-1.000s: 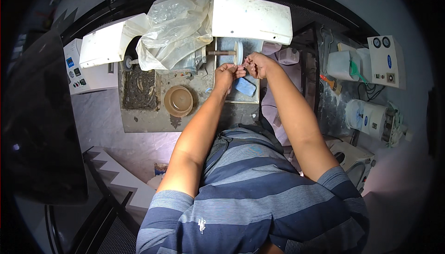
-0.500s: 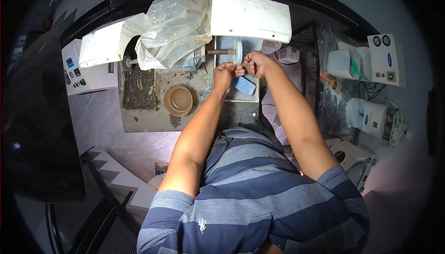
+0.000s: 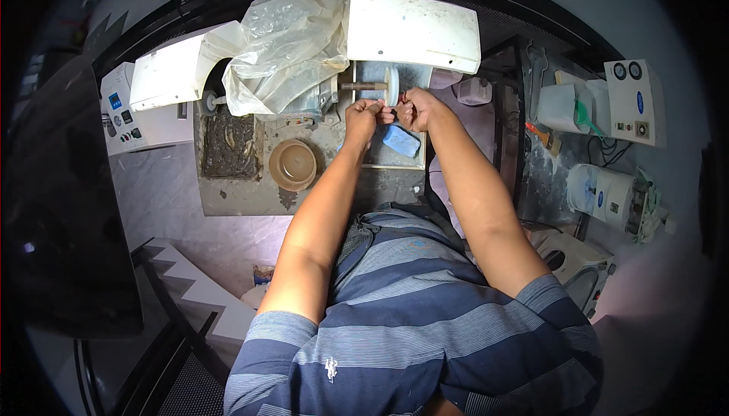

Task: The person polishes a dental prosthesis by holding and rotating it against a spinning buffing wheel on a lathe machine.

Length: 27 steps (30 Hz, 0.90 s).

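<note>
Fingers (image 3: 387, 115) gather by a white wheel (image 3: 392, 84), stained bench (image 3: 247, 200) above pale floor (image 3: 168, 188).

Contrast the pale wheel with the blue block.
The wheel is round and whitish; the block is blue and roughly oblong. The wheel stands on edge, mounted on a shaft; the block lies loose-looking in the tray. Both appear within the tray's outline from above.
</note>
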### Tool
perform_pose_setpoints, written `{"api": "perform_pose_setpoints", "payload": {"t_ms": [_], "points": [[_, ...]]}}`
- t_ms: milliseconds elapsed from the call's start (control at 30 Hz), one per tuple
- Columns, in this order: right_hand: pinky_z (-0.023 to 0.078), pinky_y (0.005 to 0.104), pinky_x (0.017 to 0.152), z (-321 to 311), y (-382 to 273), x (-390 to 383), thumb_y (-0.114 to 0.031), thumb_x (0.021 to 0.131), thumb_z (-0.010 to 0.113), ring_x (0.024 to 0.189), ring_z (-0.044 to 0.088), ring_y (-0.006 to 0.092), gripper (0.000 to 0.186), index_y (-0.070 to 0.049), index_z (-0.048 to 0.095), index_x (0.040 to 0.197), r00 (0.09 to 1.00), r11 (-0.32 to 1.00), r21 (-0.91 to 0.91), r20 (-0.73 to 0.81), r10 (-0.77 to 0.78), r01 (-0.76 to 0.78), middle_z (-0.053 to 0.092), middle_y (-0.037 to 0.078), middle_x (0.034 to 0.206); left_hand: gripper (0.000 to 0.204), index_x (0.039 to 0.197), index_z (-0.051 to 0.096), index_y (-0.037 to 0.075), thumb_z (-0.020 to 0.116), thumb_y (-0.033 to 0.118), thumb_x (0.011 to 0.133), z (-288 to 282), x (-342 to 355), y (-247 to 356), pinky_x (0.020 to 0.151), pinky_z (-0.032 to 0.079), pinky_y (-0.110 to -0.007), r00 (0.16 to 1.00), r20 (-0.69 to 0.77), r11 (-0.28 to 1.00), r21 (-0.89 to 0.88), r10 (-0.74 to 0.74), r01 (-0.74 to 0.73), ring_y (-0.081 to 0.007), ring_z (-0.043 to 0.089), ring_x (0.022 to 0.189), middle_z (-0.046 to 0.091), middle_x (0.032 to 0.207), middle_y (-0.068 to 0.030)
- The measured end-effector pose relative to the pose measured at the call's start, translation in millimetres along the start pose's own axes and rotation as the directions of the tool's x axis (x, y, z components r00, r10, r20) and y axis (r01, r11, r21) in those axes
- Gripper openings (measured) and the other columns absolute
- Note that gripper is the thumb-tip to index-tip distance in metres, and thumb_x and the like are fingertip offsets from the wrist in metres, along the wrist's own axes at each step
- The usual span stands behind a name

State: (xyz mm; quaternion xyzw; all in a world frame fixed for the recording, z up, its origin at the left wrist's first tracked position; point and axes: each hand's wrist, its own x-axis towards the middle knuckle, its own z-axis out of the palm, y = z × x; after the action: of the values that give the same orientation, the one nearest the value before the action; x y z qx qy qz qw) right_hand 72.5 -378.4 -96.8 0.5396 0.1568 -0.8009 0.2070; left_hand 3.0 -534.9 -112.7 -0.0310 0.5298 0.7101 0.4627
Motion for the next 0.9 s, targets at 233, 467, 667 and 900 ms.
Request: {"api": "perform_pose_setpoints", "payload": {"t_ms": [233,467,667,900], "points": [[0.028,0.0218,0.036,-6.1,1.1,-2.7,-0.019,0.091,0.04,0.038,0.035,0.0069,0.026,-0.013,0.047,0.067,1.0,1.0,-0.014,-0.003,-0.009,0.009,0.039,-0.005,0.047,0.009,0.092,0.055,-0.007,0.052,0.001,0.092,1.3,3.4,-3.9,0.066,0.058,-0.037,0.999,0.039,0.999,0.032,-0.035,0.034,-0.0267,0.066,0.067,0.066,0.083,-0.0197],[0.027,0.0216,0.037,-12.1,5.8,-15.6,-0.022,0.091,0.043,0.038,0.032,0.0071,0.025,-0.014,0.048,0.067,0.999,0.996,-0.086,-0.007,-0.034,0.033,0.037,-0.006,0.047,0.005,0.092,0.054,-0.006,0.05,-0.002,0.093,4.1,0.0,-14.2,0.072,0.058,-0.039,0.994,0.096,0.998,-0.041,-0.044,0.049,-0.0282,0.067,0.073,0.066,0.089,-0.0205],[0.028,0.0212,0.038,-2.0,1.5,-28.4,-0.023,0.089,0.046,0.039,0.032,0.0065,0.02,-0.015,0.049,0.071,0.981,0.903,-0.393,-0.015,-0.195,0.174,0.036,-0.008,0.048,0.005,0.091,0.052,-0.005,0.05,-0.002,0.094,4.7,-5.9,-18.2,0.073,0.059,-0.038,0.994,0.107,0.99,-0.14,0.03,-0.015,-0.0288,0.068,0.075,0.066,0.092,-0.022],[0.026,0.0212,0.036,-5.7,-14.9,-11.5,-0.025,0.091,0.043,0.038,0.031,0.0057,0.024,-0.017,0.046,0.068,0.997,0.96,-0.278,-0.054,-0.063,0.045,0.035,-0.009,0.048,0.01,0.092,0.056,-0.007,0.051,0.001,0.094,4.7,-8.3,-15.8,0.073,0.059,-0.039,0.994,0.105,0.991,-0.132,0.009,0.005,-0.0284,0.068,0.077,0.066,0.093,-0.0223]]}}
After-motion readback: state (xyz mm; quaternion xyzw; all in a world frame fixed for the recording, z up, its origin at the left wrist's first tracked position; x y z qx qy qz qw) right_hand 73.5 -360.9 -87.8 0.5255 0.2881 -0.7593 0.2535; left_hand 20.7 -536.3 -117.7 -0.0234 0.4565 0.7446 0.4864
